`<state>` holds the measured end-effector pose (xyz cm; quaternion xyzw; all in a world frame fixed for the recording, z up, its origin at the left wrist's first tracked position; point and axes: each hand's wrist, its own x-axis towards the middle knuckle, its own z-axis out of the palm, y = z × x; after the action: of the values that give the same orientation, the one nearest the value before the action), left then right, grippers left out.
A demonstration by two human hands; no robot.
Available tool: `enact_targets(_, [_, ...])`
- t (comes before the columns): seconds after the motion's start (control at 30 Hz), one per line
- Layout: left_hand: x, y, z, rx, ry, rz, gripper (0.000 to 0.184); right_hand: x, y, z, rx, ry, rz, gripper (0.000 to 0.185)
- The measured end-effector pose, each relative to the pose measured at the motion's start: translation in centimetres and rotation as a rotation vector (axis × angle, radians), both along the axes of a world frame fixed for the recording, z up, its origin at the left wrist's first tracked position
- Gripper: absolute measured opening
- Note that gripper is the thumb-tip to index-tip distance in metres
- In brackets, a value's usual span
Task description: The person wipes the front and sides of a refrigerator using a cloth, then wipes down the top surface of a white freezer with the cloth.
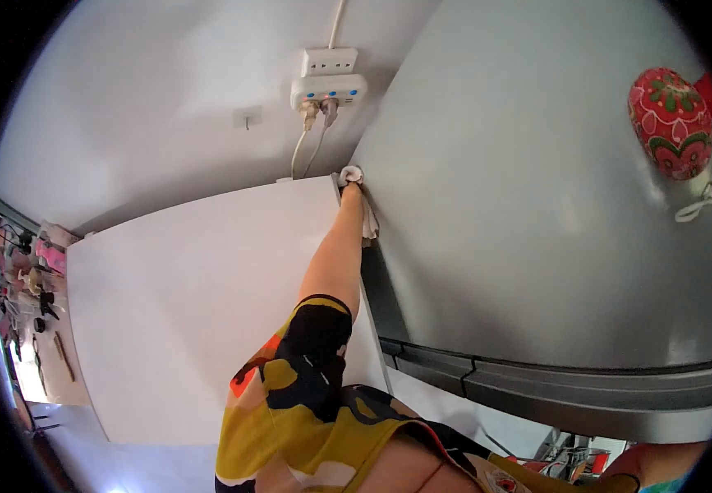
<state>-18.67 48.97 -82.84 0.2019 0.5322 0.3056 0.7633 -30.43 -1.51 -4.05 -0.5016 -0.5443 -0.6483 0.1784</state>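
Observation:
My left arm stretches out over a white panel or cabinet top (pixel 200 304) toward the wall. At its end, my left hand (pixel 351 189) is closed round a white cloth (pixel 370 223) in the narrow gap beside a large grey appliance that looks like a fridge (pixel 520 181). Part of the cloth bunches up above the hand, and part hangs along the gap. Most of the fingers are hidden. Only the forearm of my right arm shows, low at the right edge; the hand itself is out of view.
Power strips (pixel 329 90) with two plugs hang on the wall, their cords running down behind the white panel. A red patterned egg-shaped ornament (pixel 670 123) is on the grey surface. Small items crowd a shelf (pixel 59 374) at the left.

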Motion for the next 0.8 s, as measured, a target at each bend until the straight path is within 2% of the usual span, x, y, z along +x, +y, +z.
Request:
enact_targets(0.1, [5.0, 2.9, -5.1, -0.203, -0.289, 0.467, 0.054, 0.1, -0.5, 0.5, 0.015, 0.014, -0.028, 0.032])
enact_targets(0.13, [6.9, 3.3, -8.4, -0.260, -0.376, 0.659, 0.055, -0.2, -0.6, 0.6, 0.014, 0.014, -0.037, 0.032])
enact_targets(0.17, [6.6, 3.7, -8.2, -0.267, -0.381, 0.660, 0.055, -0.2, -0.8, 0.7, 0.016, 0.014, -0.051, 0.032])
enact_targets(0.27, [2.4, 6.2, -1.2, 0.355, -0.038, -0.035, 0.057, -0.4, -0.4, 0.3, 0.031, 0.038, -0.078, 0.032])
enact_targets(0.33, [-1.4, 3.2, 11.2, 0.439, 0.425, -0.211, 0.057, -0.6, -1.4, 0.9, 0.000, 0.079, 0.016, 0.031])
enact_targets(0.37, [-2.1, 1.7, 14.0, 0.547, 0.421, -0.160, 0.057, -0.3, -1.4, 1.2, -0.026, 0.120, 0.113, 0.030])
enact_targets(0.43, [-2.3, -0.9, 16.5, 0.720, 0.477, -0.091, 0.060, 0.0, -1.4, 1.4, 0.008, 0.100, 0.072, 0.030])
enact_targets(0.47, [-2.4, -2.4, 16.2, 0.877, 0.459, -0.025, 0.061, 0.1, -1.5, 1.5, 0.016, 0.091, 0.059, 0.030])
enact_targets(0.53, [-2.0, -3.1, 14.1, 0.979, 0.343, 0.195, 0.057, -0.2, -1.6, 1.4, 0.036, 0.077, 0.022, 0.030])
enact_targets(0.6, [-2.3, -0.7, 12.1, 0.486, 0.327, -0.051, 0.054, -0.3, -1.5, 1.6, 0.039, 0.066, 0.003, 0.030])
enact_targets(0.63, [-1.5, 0.5, 9.8, 0.340, 0.134, 0.062, 0.053, -0.4, -1.5, 1.7, 0.042, 0.062, -0.002, 0.030])
enact_targets(0.77, [1.2, 3.2, 2.7, 0.160, 0.119, 0.112, 0.056, -0.7, -2.0, 1.7, 0.058, 0.038, -0.017, 0.030])
enact_targets(0.8, [1.6, 4.1, 2.3, 0.152, 0.134, 0.114, 0.056, -0.8, -2.1, 1.5, 0.059, 0.034, -0.020, 0.030])
